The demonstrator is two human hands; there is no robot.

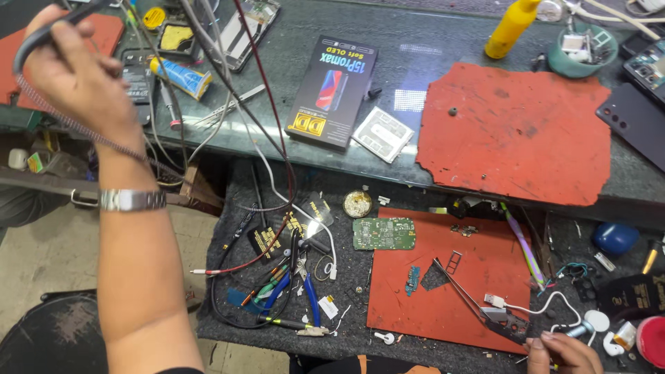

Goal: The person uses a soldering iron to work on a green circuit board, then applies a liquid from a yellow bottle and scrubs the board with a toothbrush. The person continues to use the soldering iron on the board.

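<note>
Cable — braided, grey — is lifted up over the desk's left end, left hand fingers clamped round it. Right hand sits at the near edge, fingers closed on tweezers over the red mat. Green board lies bare by the mat's far-left corner, untouched — nothing plugged in yet.

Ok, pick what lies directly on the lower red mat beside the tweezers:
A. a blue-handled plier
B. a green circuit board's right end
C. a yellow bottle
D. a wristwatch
B: the green circuit board overlaps the lower red mat at its upper left corner, up and left of the tweezers.
</note>
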